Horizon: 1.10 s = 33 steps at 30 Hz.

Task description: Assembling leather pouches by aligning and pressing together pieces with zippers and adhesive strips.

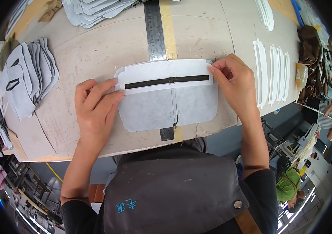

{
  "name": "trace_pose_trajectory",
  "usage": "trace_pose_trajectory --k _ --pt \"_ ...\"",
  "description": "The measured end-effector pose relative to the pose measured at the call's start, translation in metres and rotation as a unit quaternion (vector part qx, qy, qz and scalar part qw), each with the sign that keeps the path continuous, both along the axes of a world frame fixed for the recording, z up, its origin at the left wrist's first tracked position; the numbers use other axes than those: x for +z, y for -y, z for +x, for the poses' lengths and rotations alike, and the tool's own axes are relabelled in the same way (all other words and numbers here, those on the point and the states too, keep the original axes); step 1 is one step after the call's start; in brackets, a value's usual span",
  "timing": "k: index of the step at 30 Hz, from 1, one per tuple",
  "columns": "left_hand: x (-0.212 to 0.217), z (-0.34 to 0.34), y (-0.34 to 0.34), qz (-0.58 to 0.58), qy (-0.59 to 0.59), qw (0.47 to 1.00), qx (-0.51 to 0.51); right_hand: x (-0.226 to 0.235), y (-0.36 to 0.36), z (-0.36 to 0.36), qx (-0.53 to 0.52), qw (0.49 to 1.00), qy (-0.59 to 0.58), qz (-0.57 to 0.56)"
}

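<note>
A light grey panel (146,111) with rounded corners lies flat on the table in front of me. Across its upper half runs a white strip (154,87) around a long, narrow black slot (189,78). My left hand (95,107) has its thumb and fingertips closed at the strip's left end. At the opposite end, my right hand (234,80) pinches the strip's corner between thumb and bent forefinger. Beneath the panel passes a steel ruler (155,35), showing beyond its far edge and again at its near edge.
Yellowish tape (168,33) runs beside the ruler. Stacked grey panels lie at the left (41,74) and far left (92,11). Several white slotted strips (273,76) lie at the right, near a yellowish roll (301,76) and brown material (310,46). A person in green (289,183) is beyond the table.
</note>
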<state>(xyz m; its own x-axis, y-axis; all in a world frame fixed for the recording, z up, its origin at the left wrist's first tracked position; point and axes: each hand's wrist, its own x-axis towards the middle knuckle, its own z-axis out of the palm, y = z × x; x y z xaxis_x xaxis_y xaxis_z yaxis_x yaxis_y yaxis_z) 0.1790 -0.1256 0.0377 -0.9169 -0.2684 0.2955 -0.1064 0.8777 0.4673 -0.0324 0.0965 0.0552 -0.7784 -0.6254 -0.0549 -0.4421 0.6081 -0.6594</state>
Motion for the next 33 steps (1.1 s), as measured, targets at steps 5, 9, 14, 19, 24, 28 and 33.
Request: trace_pose_trajectory --k 5,9,14,19,24,28,33 --pt "-0.001 -0.001 0.000 0.009 0.001 1.000 0.004 -0.006 -0.005 -0.002 0.038 0.999 -0.037 -0.014" --pt "-0.001 -0.003 0.002 -0.004 -0.014 1.000 -0.011 -0.012 -0.009 -0.001 0.069 0.993 -0.091 -0.030" --pt "-0.002 -0.002 0.002 -0.003 -0.011 1.000 -0.010 -0.009 -0.009 0.003 0.037 0.996 -0.078 -0.030" --pt "0.000 -0.002 0.002 -0.006 -0.010 1.000 -0.013 -0.009 -0.019 0.006 0.078 0.986 -0.102 -0.105" --pt "0.003 -0.003 0.002 0.000 0.009 1.000 -0.006 -0.013 -0.019 0.012 0.065 0.989 -0.080 -0.107" --pt "0.003 -0.003 0.002 0.001 0.011 1.000 -0.005 -0.015 -0.019 0.014 0.046 0.992 -0.067 -0.092" --pt "0.005 -0.003 0.003 -0.008 0.020 1.000 -0.007 -0.012 -0.017 0.015 0.041 0.994 -0.059 -0.085"
